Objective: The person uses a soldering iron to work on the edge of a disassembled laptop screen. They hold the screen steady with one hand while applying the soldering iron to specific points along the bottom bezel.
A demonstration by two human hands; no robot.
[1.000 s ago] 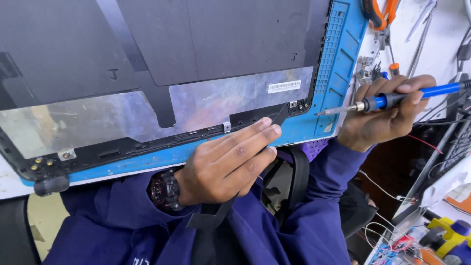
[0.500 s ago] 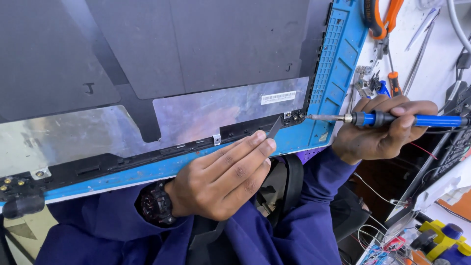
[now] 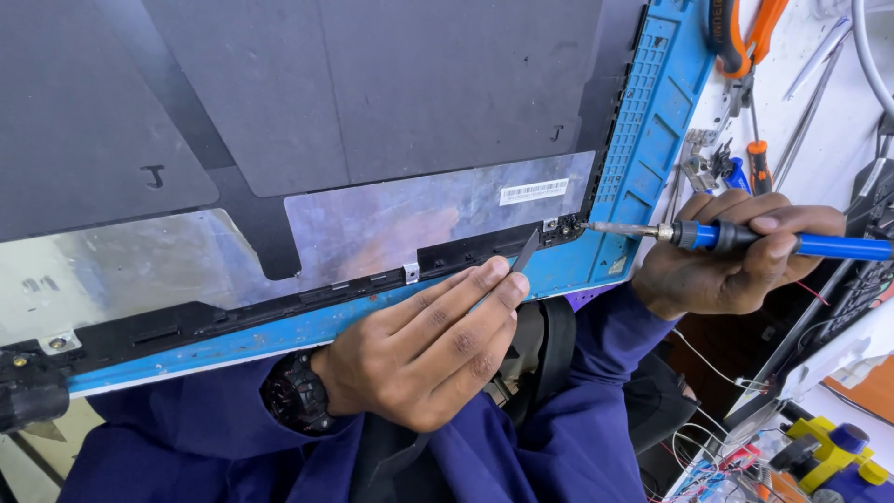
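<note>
A dark laptop lid panel [image 3: 372, 93] lies face down on a blue work mat [image 3: 652, 121], with a silvery foil strip [image 3: 391, 233] along its near edge. My right hand [image 3: 736, 256] grips a blue-handled soldering iron [image 3: 745, 237] whose metal tip touches the panel's near right corner by the hinge. My left hand [image 3: 428, 349], with a black wristwatch [image 3: 296, 399] on the wrist, pinches thin grey tweezers [image 3: 523, 253] whose points rest at the panel's black lower edge, close to the iron's tip.
Orange-handled pliers [image 3: 745, 33], small screwdrivers [image 3: 759, 163] and metal tweezers [image 3: 819, 65] lie on the white bench to the right. Wires and a yellow tool [image 3: 824, 447] sit at the lower right. A black hinge [image 3: 33, 396] sticks out at the panel's left end.
The soldering iron's tip has moved left to the panel's corner. My left hand has shifted right along the near edge and now holds the tweezers up to the same corner.
</note>
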